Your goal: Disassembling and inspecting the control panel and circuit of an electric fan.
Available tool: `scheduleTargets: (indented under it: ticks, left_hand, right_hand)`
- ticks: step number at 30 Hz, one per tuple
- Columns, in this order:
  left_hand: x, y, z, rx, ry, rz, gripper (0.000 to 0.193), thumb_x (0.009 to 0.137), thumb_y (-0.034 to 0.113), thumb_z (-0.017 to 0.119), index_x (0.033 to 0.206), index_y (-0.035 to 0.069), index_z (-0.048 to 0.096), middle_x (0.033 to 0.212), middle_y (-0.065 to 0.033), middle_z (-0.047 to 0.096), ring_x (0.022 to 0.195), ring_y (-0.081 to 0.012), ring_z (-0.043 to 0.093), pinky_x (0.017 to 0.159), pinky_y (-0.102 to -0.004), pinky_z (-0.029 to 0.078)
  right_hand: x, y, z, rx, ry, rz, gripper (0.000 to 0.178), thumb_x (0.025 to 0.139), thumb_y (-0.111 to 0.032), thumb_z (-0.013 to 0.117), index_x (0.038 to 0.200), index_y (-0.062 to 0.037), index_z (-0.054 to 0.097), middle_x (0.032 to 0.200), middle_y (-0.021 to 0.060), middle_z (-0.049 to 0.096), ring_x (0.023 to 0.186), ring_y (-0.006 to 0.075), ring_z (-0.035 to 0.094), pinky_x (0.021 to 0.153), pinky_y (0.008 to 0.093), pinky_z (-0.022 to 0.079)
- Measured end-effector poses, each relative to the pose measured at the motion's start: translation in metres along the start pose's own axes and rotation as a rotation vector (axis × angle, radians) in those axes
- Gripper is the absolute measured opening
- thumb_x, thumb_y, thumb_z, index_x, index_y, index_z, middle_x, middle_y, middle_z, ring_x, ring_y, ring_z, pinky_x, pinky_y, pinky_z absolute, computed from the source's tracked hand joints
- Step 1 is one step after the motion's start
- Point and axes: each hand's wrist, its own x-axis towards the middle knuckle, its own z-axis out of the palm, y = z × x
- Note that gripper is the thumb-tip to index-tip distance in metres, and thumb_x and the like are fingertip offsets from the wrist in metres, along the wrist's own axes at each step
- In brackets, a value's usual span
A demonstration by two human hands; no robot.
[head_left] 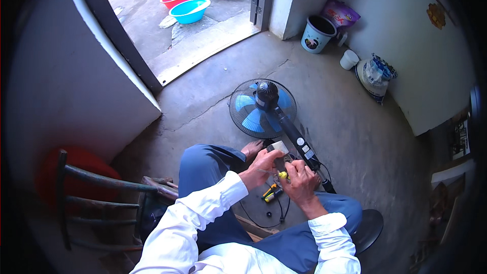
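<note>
A pedestal fan [262, 107] with blue blades and a black grille lies on the concrete floor in front of me, its black stem [302, 148] running toward my knees. My left hand [261, 167] is closed on a small white part [278, 146] next to the stem. My right hand [300, 180] grips a screwdriver with a yellow handle [282, 175]; its thin shaft points left toward my left hand. Yellow-and-black pliers [271, 193] lie on the floor below my hands, beside a black cable [278, 216].
A dark wooden chair [96, 198] with a red seat stands at my left. Red and blue basins [188, 10] sit outside the open doorway. A pot [317, 33], a white cup [349, 59] and a sack [375, 75] line the right wall. The fan's black base [369, 228] lies by my right knee.
</note>
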Motion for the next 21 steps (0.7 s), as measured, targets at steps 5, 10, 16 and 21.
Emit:
scheduleTargets:
  ticks: [5,10,16,21]
  left_hand:
    - [-0.003,-0.018,-0.023,-0.014,0.049,0.108,0.025,0.092,0.012,0.065,0.115,0.006,0.059,0.103,-0.0039,0.066,0.093,-0.0145,0.067,0.08,-0.0349,0.057]
    - [-0.001,-0.024,-0.032,0.112,0.039,0.098,0.045,0.092,0.004,0.064,0.134,0.013,0.05,0.115,-0.002,0.065,0.105,-0.0195,0.067,0.08,-0.0486,0.061]
    - [0.008,-0.045,-0.057,0.309,0.338,0.087,0.029,0.085,0.012,0.074,0.109,0.001,0.064,0.1,-0.0081,0.069,0.082,-0.0168,0.068,0.07,-0.033,0.054]
    - [0.04,-0.064,-0.083,0.598,0.522,0.143,0.039,0.084,0.017,0.075,0.116,-0.001,0.063,0.1,-0.0092,0.068,0.088,-0.0164,0.063,0.079,-0.0311,0.051]
  right_hand:
    - [-0.01,-0.018,-0.004,0.261,-0.018,0.212,0.028,0.085,-0.017,0.074,0.107,-0.0035,0.063,0.087,0.0144,0.063,0.069,0.0308,0.064,0.065,0.0407,0.05]
    - [-0.037,-0.008,0.0,0.266,0.039,0.448,0.019,0.09,-0.014,0.07,0.105,-0.0036,0.064,0.086,0.0184,0.069,0.081,0.0372,0.07,0.069,0.043,0.053]
    - [-0.072,0.02,0.042,0.371,-0.161,0.812,0.025,0.087,-0.023,0.07,0.096,0.0,0.067,0.088,0.023,0.07,0.086,0.0401,0.069,0.074,0.0441,0.054]
    - [-0.093,0.044,0.078,0.245,-0.434,0.972,0.035,0.087,-0.031,0.064,0.101,0.0002,0.068,0.095,0.0248,0.07,0.092,0.0421,0.069,0.081,0.0468,0.053]
